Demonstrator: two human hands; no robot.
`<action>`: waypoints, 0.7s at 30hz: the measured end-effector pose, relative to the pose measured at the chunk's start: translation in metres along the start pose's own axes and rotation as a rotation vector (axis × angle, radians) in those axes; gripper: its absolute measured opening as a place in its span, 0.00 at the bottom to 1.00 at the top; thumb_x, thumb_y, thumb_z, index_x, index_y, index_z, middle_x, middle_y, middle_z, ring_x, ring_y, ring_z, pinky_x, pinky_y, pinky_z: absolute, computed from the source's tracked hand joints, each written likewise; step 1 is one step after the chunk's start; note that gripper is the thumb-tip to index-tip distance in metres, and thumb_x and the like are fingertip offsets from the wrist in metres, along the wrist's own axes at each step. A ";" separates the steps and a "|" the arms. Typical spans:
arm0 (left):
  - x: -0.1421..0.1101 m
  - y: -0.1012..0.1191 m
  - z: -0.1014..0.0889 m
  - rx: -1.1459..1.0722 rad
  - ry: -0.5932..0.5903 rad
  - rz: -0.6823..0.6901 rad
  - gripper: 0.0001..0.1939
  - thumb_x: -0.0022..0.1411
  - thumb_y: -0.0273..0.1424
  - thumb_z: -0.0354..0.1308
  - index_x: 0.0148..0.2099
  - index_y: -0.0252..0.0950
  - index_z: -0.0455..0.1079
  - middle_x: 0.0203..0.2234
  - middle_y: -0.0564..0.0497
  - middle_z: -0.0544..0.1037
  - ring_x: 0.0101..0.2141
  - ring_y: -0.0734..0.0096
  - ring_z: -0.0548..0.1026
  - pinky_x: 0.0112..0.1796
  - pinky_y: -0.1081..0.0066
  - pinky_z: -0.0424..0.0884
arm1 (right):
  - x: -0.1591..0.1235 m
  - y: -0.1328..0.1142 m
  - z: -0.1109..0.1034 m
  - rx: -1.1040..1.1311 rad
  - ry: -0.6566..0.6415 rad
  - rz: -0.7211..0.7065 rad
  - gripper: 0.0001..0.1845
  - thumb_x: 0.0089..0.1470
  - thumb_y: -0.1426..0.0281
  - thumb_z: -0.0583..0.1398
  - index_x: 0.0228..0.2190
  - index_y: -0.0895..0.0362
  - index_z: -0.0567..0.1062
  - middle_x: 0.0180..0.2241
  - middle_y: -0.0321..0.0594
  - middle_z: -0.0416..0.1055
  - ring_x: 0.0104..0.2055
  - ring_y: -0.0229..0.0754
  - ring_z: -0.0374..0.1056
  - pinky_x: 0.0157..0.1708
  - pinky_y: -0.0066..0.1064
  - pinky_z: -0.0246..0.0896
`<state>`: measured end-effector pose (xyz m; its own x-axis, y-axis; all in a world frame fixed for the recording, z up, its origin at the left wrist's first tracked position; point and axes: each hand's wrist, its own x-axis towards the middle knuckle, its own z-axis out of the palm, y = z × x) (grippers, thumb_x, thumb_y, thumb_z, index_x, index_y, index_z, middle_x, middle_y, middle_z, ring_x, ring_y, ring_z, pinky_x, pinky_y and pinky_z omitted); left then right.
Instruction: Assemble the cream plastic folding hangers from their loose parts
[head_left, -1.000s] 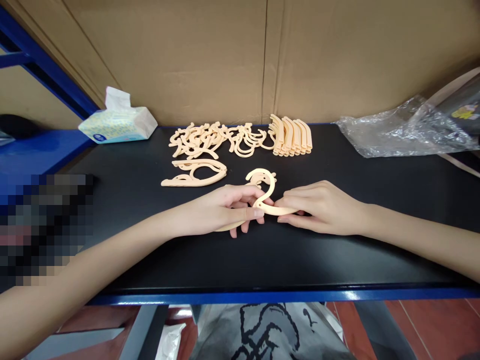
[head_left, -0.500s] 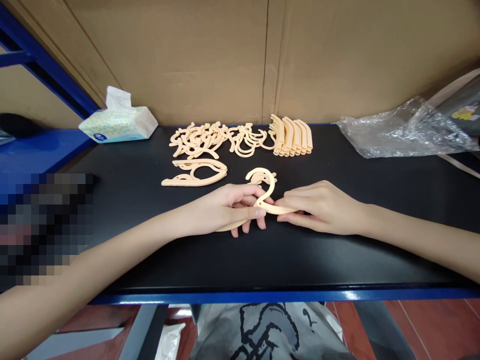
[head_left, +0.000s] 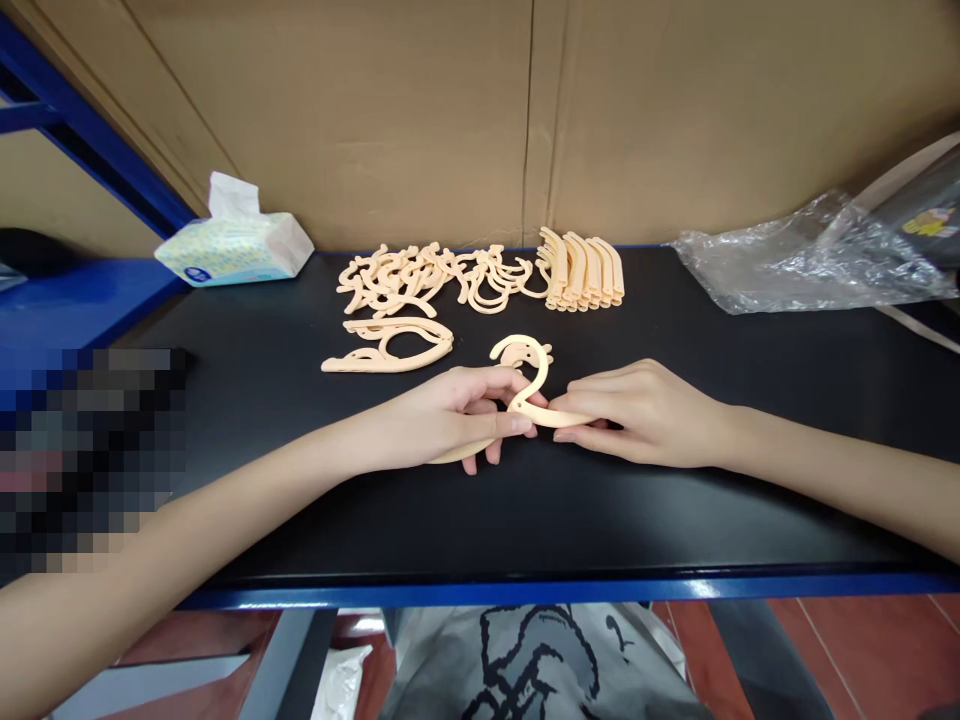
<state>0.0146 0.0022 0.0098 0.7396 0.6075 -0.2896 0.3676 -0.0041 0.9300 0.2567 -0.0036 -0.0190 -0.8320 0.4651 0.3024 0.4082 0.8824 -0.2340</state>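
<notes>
A peach plastic swan-shaped hanger (head_left: 527,372) lies on the black table (head_left: 300,480), its curved neck pointing away from me. My left hand (head_left: 442,417) is closed on its left arm, thumb on top. My right hand (head_left: 645,412) pinches its right arm from the other side. Most of both arms is hidden under my fingers. One finished hanger (head_left: 388,346) lies flat just beyond my left hand.
At the back of the table lie a loose heap of peach hook parts (head_left: 427,278) and a neat row of curved arm pieces (head_left: 585,270). A tissue pack (head_left: 232,246) sits at the back left, crumpled clear plastic (head_left: 802,260) at the back right. Cardboard forms the back wall.
</notes>
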 end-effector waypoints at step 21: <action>-0.001 0.000 0.000 -0.025 -0.027 -0.020 0.13 0.67 0.35 0.54 0.51 0.34 0.65 0.35 0.50 0.76 0.27 0.78 0.70 0.24 0.80 0.71 | 0.000 0.000 0.001 -0.013 0.030 -0.018 0.10 0.65 0.67 0.54 0.37 0.58 0.73 0.26 0.33 0.70 0.23 0.31 0.60 0.24 0.25 0.48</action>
<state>0.0143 0.0014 0.0101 0.7476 0.5855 -0.3136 0.3682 0.0277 0.9293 0.2568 -0.0035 -0.0197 -0.8276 0.4508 0.3345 0.3982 0.8914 -0.2162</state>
